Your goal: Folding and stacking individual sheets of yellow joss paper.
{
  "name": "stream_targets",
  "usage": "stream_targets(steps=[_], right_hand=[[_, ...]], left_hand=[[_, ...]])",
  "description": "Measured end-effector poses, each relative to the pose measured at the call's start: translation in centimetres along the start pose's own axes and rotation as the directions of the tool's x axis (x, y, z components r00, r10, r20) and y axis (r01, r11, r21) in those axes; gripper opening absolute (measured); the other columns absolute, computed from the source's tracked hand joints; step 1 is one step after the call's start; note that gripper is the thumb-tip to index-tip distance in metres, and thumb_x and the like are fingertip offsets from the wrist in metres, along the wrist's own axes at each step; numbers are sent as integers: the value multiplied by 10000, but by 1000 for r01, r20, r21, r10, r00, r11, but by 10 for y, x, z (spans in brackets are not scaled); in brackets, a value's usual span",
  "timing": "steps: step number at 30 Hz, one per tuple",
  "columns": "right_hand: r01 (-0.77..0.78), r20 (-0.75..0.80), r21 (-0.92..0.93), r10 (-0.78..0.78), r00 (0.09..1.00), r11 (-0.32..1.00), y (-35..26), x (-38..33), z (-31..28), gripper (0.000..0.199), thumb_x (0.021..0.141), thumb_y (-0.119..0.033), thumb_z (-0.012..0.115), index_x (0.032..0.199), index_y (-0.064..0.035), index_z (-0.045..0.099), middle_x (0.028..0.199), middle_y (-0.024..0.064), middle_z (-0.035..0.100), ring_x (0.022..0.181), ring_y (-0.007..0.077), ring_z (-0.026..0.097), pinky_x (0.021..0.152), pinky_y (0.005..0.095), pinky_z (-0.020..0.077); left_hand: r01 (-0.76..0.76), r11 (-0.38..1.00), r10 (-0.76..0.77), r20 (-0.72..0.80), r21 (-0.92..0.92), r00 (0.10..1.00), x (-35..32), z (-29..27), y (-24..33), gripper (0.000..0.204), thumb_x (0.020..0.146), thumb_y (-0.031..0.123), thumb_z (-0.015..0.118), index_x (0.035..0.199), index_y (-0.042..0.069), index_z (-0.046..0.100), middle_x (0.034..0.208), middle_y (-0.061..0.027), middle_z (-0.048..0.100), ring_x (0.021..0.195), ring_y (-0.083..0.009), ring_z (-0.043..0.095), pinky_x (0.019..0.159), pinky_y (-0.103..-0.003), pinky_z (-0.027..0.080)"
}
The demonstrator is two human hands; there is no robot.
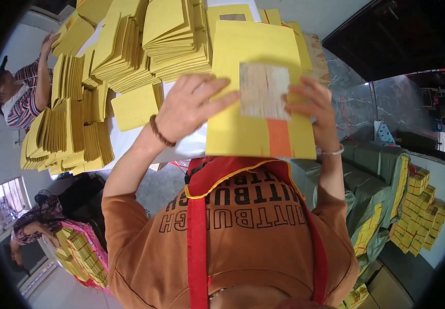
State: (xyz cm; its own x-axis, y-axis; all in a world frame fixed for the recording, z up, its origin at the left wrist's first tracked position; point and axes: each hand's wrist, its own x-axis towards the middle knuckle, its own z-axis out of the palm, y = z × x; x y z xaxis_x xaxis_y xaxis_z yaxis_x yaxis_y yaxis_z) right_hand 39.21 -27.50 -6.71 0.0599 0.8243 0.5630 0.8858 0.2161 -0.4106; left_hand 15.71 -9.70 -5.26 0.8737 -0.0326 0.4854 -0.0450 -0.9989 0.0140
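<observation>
My left hand (189,105), with a bead bracelet at the wrist, lies flat with fingers spread on the left edge of a stack of yellow paper sheets (256,56). My right hand (312,110) pinches the right edge of a pale silvery foil square (262,91) pressed onto the top sheet. An orange strip (279,137) runs down the sheet below the square. The stack lies on a white table (129,139) in front of me.
Many fanned stacks of yellow paper (124,51) cover the table's left and far side. One person in a striped shirt (24,100) works at far left, another (42,221) bends over yellow bundles at lower left. Bundled yellow packs (421,211) and green sacks (372,175) stand at right.
</observation>
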Motion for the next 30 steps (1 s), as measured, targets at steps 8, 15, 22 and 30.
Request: stream_targets(steps=[8,15,22,30], right_hand=[[-397,186,254,358,915,882,-8,-12,3,141,758,-136,661,883,-72,653,943,62,656,926,200,599,808,319,395],[-563,153,685,664,732,462,-26,20,14,531,825,-76,617,1302,-27,392,947,81,646,887,137,598,767,282,467],[-631,259,637,648,716,443,-23,24,7,760,822,-27,609,1407,-67,126,1020,154,632,915,160,608,790,254,461],[-561,160,766,753,638,312,-26,16,22,613,823,-2,581,1355,-77,287,984,94,648,824,89,599,699,210,444]], left_hand=[[431,749,-414,152,-503,897,-2,-4,15,213,844,154,564,1006,28,624,814,-136,607,744,-285,556,663,-364,455],[723,66,-583,561,-688,587,24,3,-6,270,898,238,556,886,-23,620,692,8,569,635,-55,470,581,-229,382],[820,-101,-523,731,-563,437,25,7,-20,298,901,230,545,1019,-31,626,834,-51,645,737,-70,550,685,-222,443],[695,-386,-508,768,-607,389,23,9,-13,332,902,222,550,1056,-68,602,952,-75,650,826,-82,565,757,-220,436]])
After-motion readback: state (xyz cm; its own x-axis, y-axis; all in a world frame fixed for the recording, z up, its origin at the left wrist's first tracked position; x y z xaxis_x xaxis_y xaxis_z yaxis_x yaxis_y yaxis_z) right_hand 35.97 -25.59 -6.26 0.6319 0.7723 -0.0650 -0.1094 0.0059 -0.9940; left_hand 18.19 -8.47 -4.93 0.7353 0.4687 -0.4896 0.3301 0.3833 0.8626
